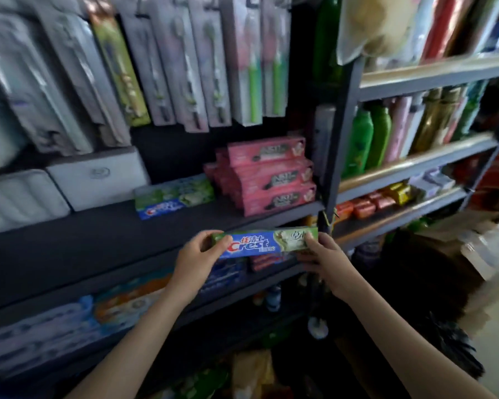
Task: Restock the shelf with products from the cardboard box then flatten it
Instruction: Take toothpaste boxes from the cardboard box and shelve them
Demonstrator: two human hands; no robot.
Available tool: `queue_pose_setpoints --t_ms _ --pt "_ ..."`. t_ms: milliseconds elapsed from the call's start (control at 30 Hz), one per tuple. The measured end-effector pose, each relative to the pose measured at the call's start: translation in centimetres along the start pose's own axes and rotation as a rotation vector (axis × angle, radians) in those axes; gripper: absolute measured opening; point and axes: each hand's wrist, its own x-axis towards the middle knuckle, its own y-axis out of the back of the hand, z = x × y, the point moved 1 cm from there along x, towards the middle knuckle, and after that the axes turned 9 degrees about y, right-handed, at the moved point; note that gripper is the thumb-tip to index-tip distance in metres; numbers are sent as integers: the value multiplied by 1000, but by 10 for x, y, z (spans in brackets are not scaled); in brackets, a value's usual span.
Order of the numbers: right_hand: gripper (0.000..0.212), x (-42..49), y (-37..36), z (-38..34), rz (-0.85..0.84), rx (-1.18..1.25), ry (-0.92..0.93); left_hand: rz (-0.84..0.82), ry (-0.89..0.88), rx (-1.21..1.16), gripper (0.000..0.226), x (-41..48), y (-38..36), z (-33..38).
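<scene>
I hold a blue and green Crest toothpaste box [267, 242] level in front of the dark shelf [98, 240]. My left hand [202, 256] grips its left end and my right hand [324, 262] grips its right end. A matching Crest box [175, 198] lies on the shelf above and to the left of it. Beside that one stands a stack of pink toothpaste boxes [271, 177]. A cardboard box [473, 243] sits low at the right edge, blurred.
Toothbrush packs [185, 67] hang above the shelf. White packs [95, 177] lie at the shelf's left. More toothpaste boxes [84, 318] fill the shelf below. A grey upright post [340, 145] separates a right-hand rack holding green bottles [369, 139] and small soap packs [369, 207].
</scene>
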Motion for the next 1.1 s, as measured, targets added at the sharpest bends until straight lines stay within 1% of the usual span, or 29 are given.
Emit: queue_pose_setpoints --t_ms 67,167,267,367,467,567,600,733,867,933,1000,1033,1067,1100 --pt "13 13 -30 -7 -75 -86 36 70 -32 -5 10 13 37 5" --pt "19 29 -68 -14 -172 -249 89 197 -60 58 11 38 89 6" --pt "15 38 -95 -12 -257 -374 109 270 -30 157 18 69 128 -11" --pt "14 45 -109 0 -275 -437 105 310 25 210 21 96 146 -35" --pt "14 50 -120 5 -271 -540 128 311 61 284 26 117 149 -50" --pt "15 54 -129 7 -265 -596 142 308 66 467 39 134 147 -58" --pt "15 55 -131 7 -267 -607 144 322 65 488 42 138 146 -58" --pt "14 56 -135 11 -260 -630 152 380 67 412 41 146 135 -56" --pt "15 53 -131 17 -236 -635 140 374 86 377 32 153 124 -53" --pt "15 49 -125 20 -233 -628 128 375 117 371 33 155 122 -51" --pt "13 42 -114 20 -214 -615 129 432 145 359 42 149 116 -47" --pt "13 37 -106 20 -197 -602 131 501 145 340 50 141 109 -43" --pt "12 30 -95 21 -179 -583 130 584 110 316 54 130 98 -37" --pt "13 22 -82 23 -163 -566 123 649 20 289 53 114 81 -29"
